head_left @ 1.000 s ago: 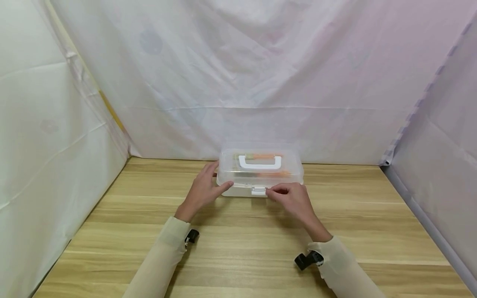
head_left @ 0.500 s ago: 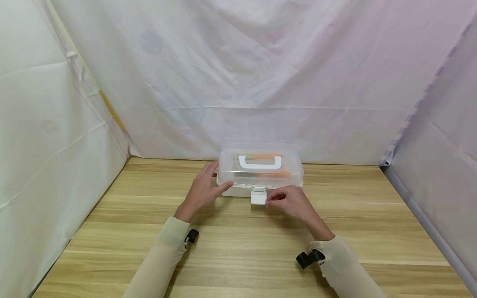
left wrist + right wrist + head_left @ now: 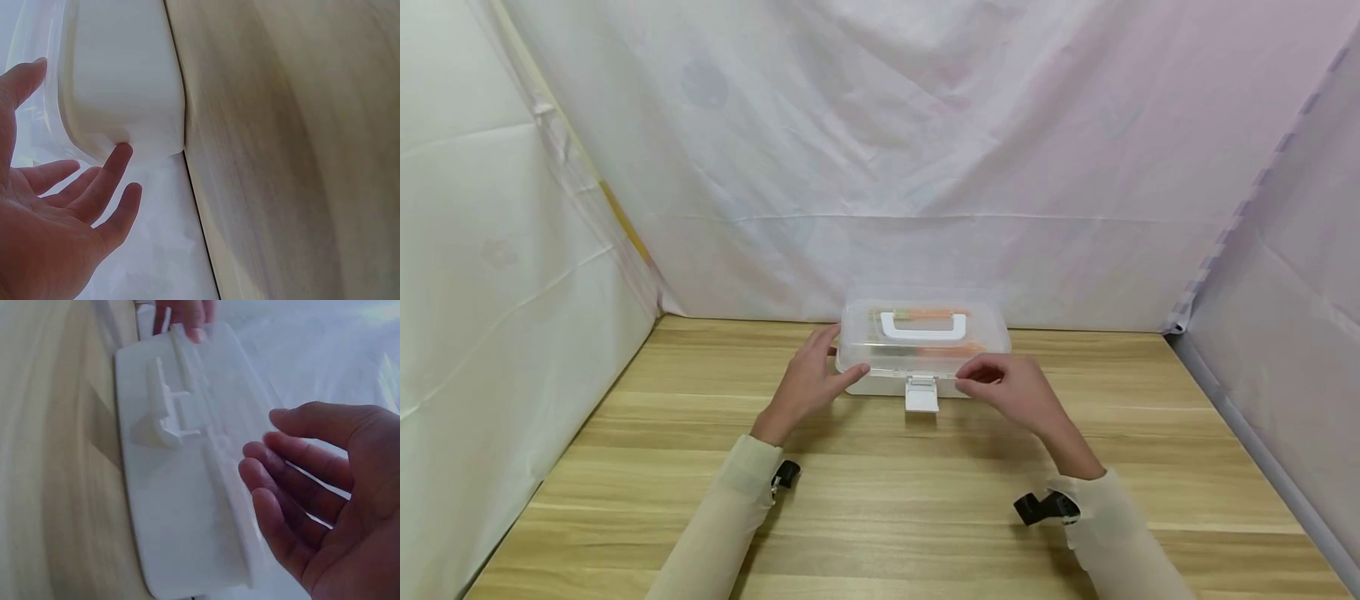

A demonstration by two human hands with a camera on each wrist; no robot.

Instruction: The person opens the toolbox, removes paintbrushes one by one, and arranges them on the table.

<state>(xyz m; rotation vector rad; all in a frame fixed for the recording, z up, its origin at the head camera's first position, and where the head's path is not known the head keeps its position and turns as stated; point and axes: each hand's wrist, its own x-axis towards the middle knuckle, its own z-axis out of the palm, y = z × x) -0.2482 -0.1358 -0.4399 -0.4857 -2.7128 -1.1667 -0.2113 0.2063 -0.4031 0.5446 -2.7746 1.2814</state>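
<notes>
A white storage box [image 3: 880, 386] with a clear lid [image 3: 857, 333] and a white carry handle [image 3: 922, 334] stands at the back of the table. Its front latch [image 3: 921, 396] is flipped down and sticks out from the front wall. My left hand [image 3: 808, 375] rests at the box's left end, thumb by the front corner of the lid; in the left wrist view a fingertip [image 3: 123, 150] touches the end wall. Right of the latch, my right hand [image 3: 1003, 387] is at the lid's front rim with loosely bent fingers and holds nothing. Orange and yellowish things show blurred through the lid.
The wood-grain table [image 3: 880, 500] carries the box close to the pale back curtain [image 3: 880, 167]. More curtains hang at the left [image 3: 497, 250] and right. A black wrist camera [image 3: 1047, 508] sits at the right sleeve.
The latch has swung down from the front of the box. My right hand has let go of it and moved up and right to the lid's rim. The left hand has stayed put.
</notes>
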